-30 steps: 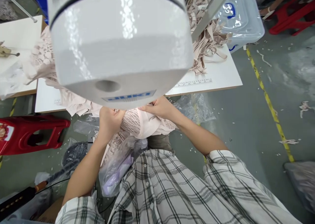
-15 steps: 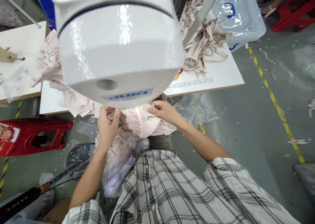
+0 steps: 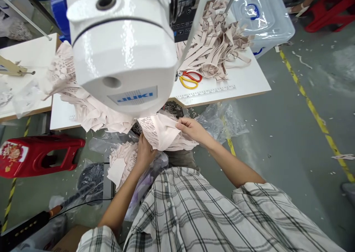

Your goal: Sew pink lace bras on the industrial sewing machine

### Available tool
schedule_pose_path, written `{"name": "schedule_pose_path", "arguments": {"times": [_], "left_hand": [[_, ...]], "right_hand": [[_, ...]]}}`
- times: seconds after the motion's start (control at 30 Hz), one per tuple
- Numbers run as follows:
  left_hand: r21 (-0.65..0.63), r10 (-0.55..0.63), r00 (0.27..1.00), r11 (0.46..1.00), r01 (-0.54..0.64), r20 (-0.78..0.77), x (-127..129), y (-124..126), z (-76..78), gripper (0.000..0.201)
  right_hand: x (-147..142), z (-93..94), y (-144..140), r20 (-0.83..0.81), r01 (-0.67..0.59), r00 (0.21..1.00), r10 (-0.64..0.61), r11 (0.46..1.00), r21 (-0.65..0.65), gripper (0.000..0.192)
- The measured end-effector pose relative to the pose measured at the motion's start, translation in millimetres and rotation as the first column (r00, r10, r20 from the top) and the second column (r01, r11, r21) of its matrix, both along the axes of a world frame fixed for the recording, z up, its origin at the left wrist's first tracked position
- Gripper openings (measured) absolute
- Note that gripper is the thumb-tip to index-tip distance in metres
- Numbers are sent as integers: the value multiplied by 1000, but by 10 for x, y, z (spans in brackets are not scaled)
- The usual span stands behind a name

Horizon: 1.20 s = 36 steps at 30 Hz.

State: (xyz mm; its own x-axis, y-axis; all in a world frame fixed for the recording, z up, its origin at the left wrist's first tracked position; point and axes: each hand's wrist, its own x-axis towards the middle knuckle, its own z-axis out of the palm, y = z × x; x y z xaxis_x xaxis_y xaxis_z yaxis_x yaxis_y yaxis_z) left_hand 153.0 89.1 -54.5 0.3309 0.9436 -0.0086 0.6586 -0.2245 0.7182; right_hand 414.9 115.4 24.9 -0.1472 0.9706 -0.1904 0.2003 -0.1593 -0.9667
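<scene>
A pale pink lace garment piece (image 3: 163, 133) lies under the head of a white sewing machine (image 3: 122, 67), partly hidden by it. At its right edge my right hand (image 3: 194, 129) is closed, pinching the cloth between thumb and fingers. My left hand (image 3: 145, 151) grips the piece's lower left side, its fingers curled and partly tucked beneath the cloth. Below and left of that hand hangs a bunch of pink lace pieces (image 3: 124, 157). More pink pieces (image 3: 94, 113) are heaped over the table edge left of the machine. The needle area is hidden from view.
Scissors with red and yellow handles (image 3: 190, 80) lie on the white table (image 3: 249, 85) near a printed ruler. Behind them is a pile of beige straps (image 3: 219, 48) beside a clear plastic box (image 3: 266, 15). A red stool (image 3: 63, 152) stands on the left.
My left hand has moved right and down, its fingers now under the cloth's edge. My right hand still pinches the right side. The view has shifted, and the scissors show fully.
</scene>
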Motion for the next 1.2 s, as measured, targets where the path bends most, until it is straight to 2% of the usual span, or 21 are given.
{"name": "schedule_pose_path", "arguments": {"times": [0.13,0.23,0.33,0.43,0.47,0.53,0.6,0.63,0.7,0.73,0.8,0.87,0.9,0.93,0.97,1.0,1.03,1.07,1.1,1.13,1.2], "left_hand": [[-22,-62,995,998,61,-80,-154,172,-74,75],[-18,-51,994,999,49,-96,-432,304,27,73],[117,19,991,993,-4,-130,-658,383,201,71],[325,105,980,945,-45,-168,-583,354,285,64],[348,84,980,937,-16,-183,-479,318,279,60],[315,-64,974,940,132,-216,-210,218,232,54],[218,-256,939,927,307,-231,9,120,181,50],[170,-311,923,921,351,-225,46,86,165,50],[96,-295,934,943,319,-203,-103,50,152,52],[59,-251,947,962,268,-200,-295,34,156,56],[-14,-148,961,989,149,-234,-851,-53,176,67],[-105,-86,936,993,52,-342,-1466,-264,194,85],[-161,-77,907,987,11,-414,-1725,-409,186,97],[-218,-84,872,976,-27,-482,-1927,-565,157,107],[-268,-101,838,962,-56,-536,-2064,-718,104,116],[-307,-119,813,948,-77,-571,-2138,-854,28,122],[-331,-130,798,939,-91,-589,-2158,-964,-66,126],[-339,-130,792,935,-101,-596,-2138,-1044,-166,129],[-335,-120,792,936,-111,-599,-2089,-1091,-262,132],[-325,-105,794,938,-121,-598,-2024,-1109,-347,134],[-284,-51,795,946,-155,-605,-1868,-1076,-462,132]], "right_hand": [[23,28,-27,14,-8,1000,8,1000,19,51],[87,60,-42,69,-2,998,-2,998,65,50],[272,82,-117,148,-1,989,-7,998,59,51],[653,3,-284,315,69,947,-70,998,15,51],[817,-57,-357,393,119,913,-106,993,-8,50],[1161,-220,-513,579,202,807,-115,975,-88,48],[1456,-420,-643,750,222,661,27,948,-229,44],[1558,-526,-683,793,220,599,107,931,-292,39],[1619,-733,-690,835,196,522,173,928,-315,33],[1562,-827,-659,850,171,511,132,953,-251,39],[1256,-969,-565,838,85,544,-37,996,-11,59],[711,-1025,-511,735,-42,659,-160,968,248,66],[372,-1023,-530,669,-137,733,-128,934,329,64],[10,-1010,-586,615,-259,788,-32,888,379,61],[-358,-1001,-676,580,-432,802,144,810,396,60],[-713,-1009,-789,559,-615,750,353,683,395,60],[-1036,-1045,-908,560,-758,645,521,527,383,61],[-1312,-1117,-1017,575,-837,548,608,407,367,62],[-1527,-1222,-1101,602,-885,466,649,332,328,63],[-1675,-1353,-1150,634,-907,421,649,328,266,55],[-1783,-1645,-1144,680,-911,382,626,377,165,37]]}}
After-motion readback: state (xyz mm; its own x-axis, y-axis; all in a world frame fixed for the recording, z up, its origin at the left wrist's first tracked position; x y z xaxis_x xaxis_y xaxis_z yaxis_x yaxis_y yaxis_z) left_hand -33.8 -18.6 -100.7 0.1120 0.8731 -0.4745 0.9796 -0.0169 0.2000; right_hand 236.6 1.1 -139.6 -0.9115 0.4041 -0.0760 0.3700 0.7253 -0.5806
